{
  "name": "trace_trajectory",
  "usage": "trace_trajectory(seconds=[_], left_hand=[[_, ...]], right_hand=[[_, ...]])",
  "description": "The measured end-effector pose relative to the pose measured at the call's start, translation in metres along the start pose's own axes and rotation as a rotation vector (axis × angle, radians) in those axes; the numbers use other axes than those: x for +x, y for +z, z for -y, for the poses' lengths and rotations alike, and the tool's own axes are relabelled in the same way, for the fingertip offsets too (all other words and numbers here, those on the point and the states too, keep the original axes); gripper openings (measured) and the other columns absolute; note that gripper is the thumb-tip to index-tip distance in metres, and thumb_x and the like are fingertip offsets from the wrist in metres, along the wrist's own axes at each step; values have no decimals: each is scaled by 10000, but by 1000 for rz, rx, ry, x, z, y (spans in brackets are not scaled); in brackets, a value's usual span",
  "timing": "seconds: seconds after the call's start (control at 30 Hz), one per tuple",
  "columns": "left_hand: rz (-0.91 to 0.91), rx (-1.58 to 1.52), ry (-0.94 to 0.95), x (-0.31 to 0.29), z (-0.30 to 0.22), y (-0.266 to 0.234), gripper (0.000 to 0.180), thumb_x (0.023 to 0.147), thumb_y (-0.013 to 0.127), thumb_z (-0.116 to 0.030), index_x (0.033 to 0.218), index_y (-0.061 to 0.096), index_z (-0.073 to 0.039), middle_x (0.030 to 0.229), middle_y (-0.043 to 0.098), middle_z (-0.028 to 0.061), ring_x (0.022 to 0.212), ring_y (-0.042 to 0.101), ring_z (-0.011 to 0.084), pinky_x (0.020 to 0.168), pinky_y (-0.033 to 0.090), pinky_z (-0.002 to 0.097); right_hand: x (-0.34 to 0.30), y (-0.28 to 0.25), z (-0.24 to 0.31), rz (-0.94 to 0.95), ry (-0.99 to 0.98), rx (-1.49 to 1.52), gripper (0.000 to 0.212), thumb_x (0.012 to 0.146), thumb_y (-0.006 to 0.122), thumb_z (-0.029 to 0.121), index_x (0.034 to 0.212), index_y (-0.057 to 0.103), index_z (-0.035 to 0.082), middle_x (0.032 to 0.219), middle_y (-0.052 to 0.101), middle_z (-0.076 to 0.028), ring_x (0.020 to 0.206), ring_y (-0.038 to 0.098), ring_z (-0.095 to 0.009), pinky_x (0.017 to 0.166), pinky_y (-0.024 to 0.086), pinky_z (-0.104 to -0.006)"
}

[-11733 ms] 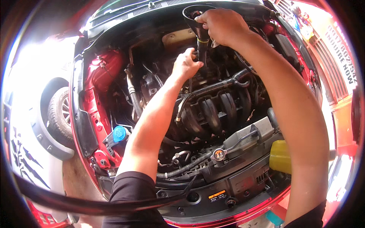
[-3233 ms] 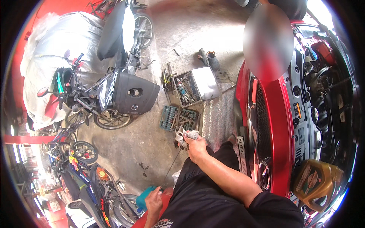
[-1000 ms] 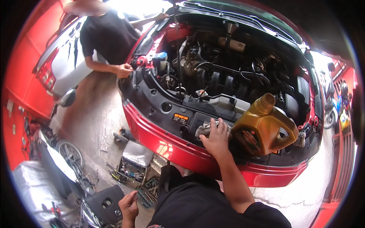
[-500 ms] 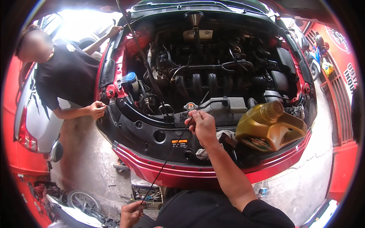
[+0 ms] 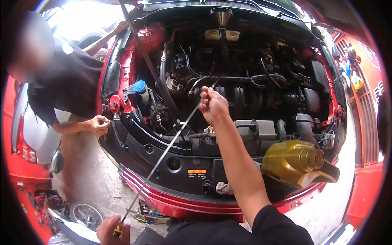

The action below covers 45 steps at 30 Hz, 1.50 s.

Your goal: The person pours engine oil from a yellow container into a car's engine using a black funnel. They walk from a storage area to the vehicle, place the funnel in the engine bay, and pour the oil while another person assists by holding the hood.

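A long thin oil dipstick [image 5: 167, 149] runs slantwise across the front of an open engine bay. My left hand [image 5: 113, 232], low at the near left, is closed around its yellow handle. Over the engine [image 5: 234, 98], my right hand [image 5: 213, 107] pinches the dipstick near its far end, and a short tip sticks out past the fingers. A metal funnel [image 5: 221, 17] stands upright at the back of the engine. On the front right of the bay a gold oil jug [image 5: 286, 161] lies tilted with its uncapped mouth facing right and toward me.
A person in a dark shirt [image 5: 73, 77] leans at the car's left side, one hand [image 5: 99, 125] at the fender edge. A hood prop rod [image 5: 141, 45] rises at the bay's left. A grey rag [image 5: 223, 188] lies near my right forearm. A tool tray [image 5: 149, 212] sits below the bumper.
My right hand has moved farther over the engine, and my left hand down and left. More of the dipstick shows between them. The jug has tipped over toward me; the other person's head is nearer.
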State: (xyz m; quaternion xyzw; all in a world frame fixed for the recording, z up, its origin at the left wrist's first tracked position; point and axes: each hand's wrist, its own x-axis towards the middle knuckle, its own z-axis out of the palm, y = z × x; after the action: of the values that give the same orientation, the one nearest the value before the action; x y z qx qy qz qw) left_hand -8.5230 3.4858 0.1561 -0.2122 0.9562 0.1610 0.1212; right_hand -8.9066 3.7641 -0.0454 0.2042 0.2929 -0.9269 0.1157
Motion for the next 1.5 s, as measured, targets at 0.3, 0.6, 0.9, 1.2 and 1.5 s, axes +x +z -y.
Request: trace_trajectory(seconds=[0.3, 0.6, 0.9, 1.2, 1.5], left_hand=[[-321, 114, 315, 42, -183, -11, 195, 869, 720, -73, 716, 601, -58, 699, 594, 99, 642, 570, 260, 591, 454, 375], [-596, 143, 420, 85, -221, 3, 105, 860, 776, -68, 923, 693, -76, 746, 648, 47, 566, 540, 122, 482, 408, 280], [-495, 299, 358, 106, -238, -11, 124, 923, 733, -182, 854, 711, -81, 738, 676, 40, 590, 581, 142, 503, 422, 276], [-671, 388, 754, 193, -408, -98, 82, 873, 647, -81, 866, 635, -1, 696, 611, 92, 616, 559, 185, 599, 456, 346], [-98, 539, 685, 481, -534, -17, 238, 909, 750, -255, 1045, 737, -61, 833, 745, 92, 712, 708, 235, 656, 583, 431]], right_hand=[[115, 15, -6, 175, 95, 329, 192, 1077, 469, 239, 1014, 584, 99, 777, 582, 33, 569, 435, -58, 491, 361, -205], [154, -6, 6, 85, 49, 497, 115, 1026, 576, 188, 982, 603, 86, 769, 595, 17, 575, 478, -59, 500, 382, -220], [165, -4, 6, 72, 20, 478, 223, 1058, 536, 266, 963, 619, 82, 803, 622, -11, 639, 518, -85, 539, 422, -239], [40, 20, -26, 62, 148, 206, 238, 1033, 553, 296, 1187, 582, 117, 974, 668, -26, 692, 600, -122, 574, 485, -268], [-149, -47, -6, 173, -293, -735, 190, 985, 618, 113, 1131, 642, -4, 972, 667, -59, 847, 619, -114, 763, 507, -258]])
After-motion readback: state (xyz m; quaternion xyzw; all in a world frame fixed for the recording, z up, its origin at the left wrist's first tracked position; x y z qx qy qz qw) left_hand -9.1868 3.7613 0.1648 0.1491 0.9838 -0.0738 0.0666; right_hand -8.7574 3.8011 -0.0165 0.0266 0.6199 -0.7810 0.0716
